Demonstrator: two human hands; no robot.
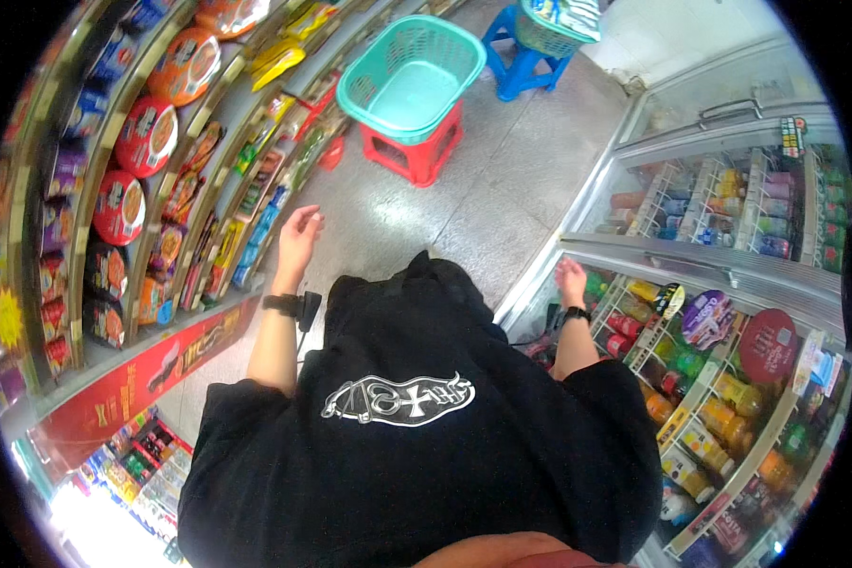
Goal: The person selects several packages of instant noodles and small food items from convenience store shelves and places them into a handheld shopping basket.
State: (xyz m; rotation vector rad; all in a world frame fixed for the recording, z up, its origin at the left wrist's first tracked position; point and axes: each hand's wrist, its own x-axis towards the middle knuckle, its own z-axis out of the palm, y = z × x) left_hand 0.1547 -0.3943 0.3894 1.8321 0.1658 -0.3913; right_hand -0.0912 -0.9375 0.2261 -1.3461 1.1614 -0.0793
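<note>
My left hand (302, 231) hangs over the floor beside the snack shelves, its fingers loosely bent and apart, with nothing in it. A black strap with a small device (292, 307) circles that wrist. On the other side, my right hand (571, 277) is held by the glass-fronted drinks cooler (575, 245); it looks loosely bent and I see nothing in it. A dark band (576, 313) sits on the right wrist. Ahead, a turquoise plastic basket (408, 99) rests on a red plastic stool (424, 165).
Instant noodle bowls (147, 136) and packaged snacks (277, 64) fill the shelves at left. Bottled drinks (724, 419) line the cooler racks at right. Farther ahead, a blue stool (517, 78) carries a green basket (550, 41) with packages. Grey tiled floor (500, 188) runs between.
</note>
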